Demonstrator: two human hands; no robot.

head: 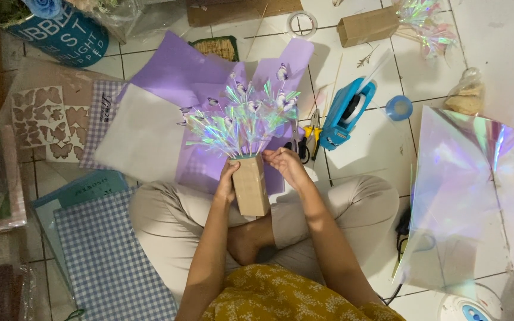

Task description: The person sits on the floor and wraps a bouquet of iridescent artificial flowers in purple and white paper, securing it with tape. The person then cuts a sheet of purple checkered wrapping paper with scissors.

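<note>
While the person sits cross-legged on the tiled floor (388,148), the left hand (227,181) is wrapped around the upper left side of a small brown cardboard box (251,185), fingers curled and closed against its face. The box stands roughly upright above the crossed legs, in front of the lap, its open top pointing away from the body. The right hand (287,166) sits at the box's top right edge, just beside the opening; fingers are bent and close together, fingertips touching the rim or the stems there, but whether they pinch anything cannot be told.

A spray of shiny rainbow-film sticks (242,122) fans out of the box top, with small paper butterflies (281,72) among the tips.

Under and beyond the spray lie purple paper sheets (179,71) and a white sheet (141,137).

Right of the spray: scissors (297,145), yellow-handled pliers (313,134), a blue tape dispenser (346,113), and a small blue tape roll (398,107), all on the floor, apart from the hands.

Far right: a large sheet of rainbow film (453,196).

Left: a card of butterfly cut-outs (46,122) and a blue checked cloth (111,255).

Top: a second cardboard box (367,25) lying on its side, well apart, and a clear tape ring (302,24).
</note>
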